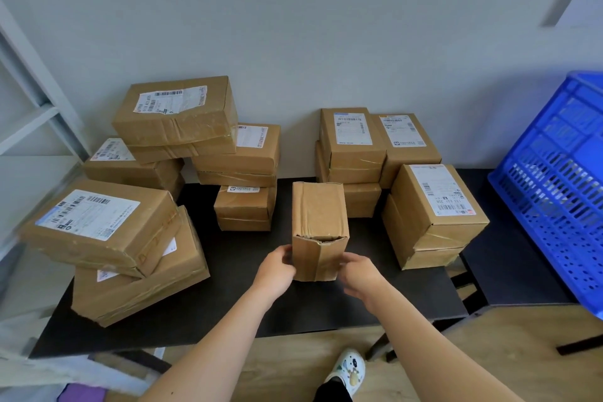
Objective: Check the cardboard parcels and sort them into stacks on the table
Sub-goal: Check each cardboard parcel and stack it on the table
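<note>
A narrow cardboard parcel (pixel 319 225) without a visible label stands on the black table (pixel 202 310) near its front middle. My left hand (pixel 277 268) holds its lower left side and my right hand (pixel 359 274) holds its lower right side, fingers curled around the near end. Labelled parcels are stacked around it: a large leaning stack at front left (pixel 107 238), a tall pile at back left (pixel 176 121), a small stack in the middle (pixel 244 209), a stack at back right (pixel 352 143), and another at right (pixel 434 212).
A blue plastic crate (pixel 561 183) stands at the right on a second dark surface. White shelving (pixel 29 114) rises at the left. A grey wall runs behind the table. Below the table edge are wooden floor and a white shoe (pixel 349 369).
</note>
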Action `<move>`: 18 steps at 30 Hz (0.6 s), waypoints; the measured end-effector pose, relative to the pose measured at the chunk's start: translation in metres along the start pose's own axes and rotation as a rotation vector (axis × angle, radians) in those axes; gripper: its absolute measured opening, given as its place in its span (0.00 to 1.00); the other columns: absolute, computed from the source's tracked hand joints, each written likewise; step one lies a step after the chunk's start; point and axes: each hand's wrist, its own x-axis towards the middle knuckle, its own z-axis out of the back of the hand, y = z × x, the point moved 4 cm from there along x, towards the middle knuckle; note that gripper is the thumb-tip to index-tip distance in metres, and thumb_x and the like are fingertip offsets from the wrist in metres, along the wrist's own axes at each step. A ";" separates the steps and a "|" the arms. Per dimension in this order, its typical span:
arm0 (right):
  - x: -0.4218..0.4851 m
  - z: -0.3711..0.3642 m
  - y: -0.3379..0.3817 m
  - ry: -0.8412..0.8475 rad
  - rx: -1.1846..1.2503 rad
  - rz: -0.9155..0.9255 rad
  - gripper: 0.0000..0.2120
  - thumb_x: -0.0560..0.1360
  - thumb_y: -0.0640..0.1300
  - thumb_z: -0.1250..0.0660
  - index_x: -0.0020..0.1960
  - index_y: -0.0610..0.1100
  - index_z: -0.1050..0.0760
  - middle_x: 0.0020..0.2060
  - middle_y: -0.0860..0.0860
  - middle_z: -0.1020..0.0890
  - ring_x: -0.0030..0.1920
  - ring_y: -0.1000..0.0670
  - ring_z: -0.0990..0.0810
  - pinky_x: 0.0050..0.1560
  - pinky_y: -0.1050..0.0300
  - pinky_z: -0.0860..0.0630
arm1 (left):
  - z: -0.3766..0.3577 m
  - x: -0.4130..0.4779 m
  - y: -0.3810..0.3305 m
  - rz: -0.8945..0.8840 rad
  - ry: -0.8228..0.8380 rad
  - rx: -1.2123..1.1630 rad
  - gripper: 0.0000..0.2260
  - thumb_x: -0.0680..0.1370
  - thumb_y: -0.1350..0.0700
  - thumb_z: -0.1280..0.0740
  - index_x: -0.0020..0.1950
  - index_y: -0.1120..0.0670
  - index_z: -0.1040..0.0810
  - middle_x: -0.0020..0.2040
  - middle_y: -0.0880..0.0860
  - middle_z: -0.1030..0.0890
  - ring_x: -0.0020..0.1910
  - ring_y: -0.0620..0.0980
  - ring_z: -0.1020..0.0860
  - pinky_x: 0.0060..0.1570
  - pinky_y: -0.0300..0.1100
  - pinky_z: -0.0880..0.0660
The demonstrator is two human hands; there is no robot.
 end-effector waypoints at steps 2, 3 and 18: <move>0.000 -0.004 0.000 0.012 -0.038 0.022 0.25 0.79 0.32 0.45 0.74 0.47 0.37 0.67 0.46 0.30 0.62 0.45 0.28 0.58 0.53 0.26 | -0.002 0.001 0.001 -0.009 0.012 -0.009 0.22 0.79 0.60 0.36 0.72 0.52 0.33 0.67 0.53 0.26 0.65 0.53 0.28 0.65 0.48 0.29; 0.000 -0.005 0.002 0.018 -0.051 0.031 0.25 0.79 0.32 0.45 0.74 0.47 0.37 0.67 0.46 0.30 0.57 0.47 0.26 0.53 0.56 0.24 | -0.002 0.001 0.000 -0.017 0.012 -0.018 0.22 0.78 0.59 0.35 0.72 0.52 0.33 0.67 0.53 0.26 0.65 0.53 0.28 0.65 0.48 0.29; -0.029 -0.012 0.031 0.135 -0.224 0.241 0.35 0.75 0.31 0.36 0.76 0.53 0.44 0.68 0.49 0.30 0.66 0.46 0.29 0.62 0.52 0.27 | 0.014 0.002 -0.007 -0.058 -0.045 -0.030 0.26 0.75 0.49 0.30 0.71 0.49 0.33 0.67 0.49 0.27 0.66 0.52 0.28 0.62 0.48 0.29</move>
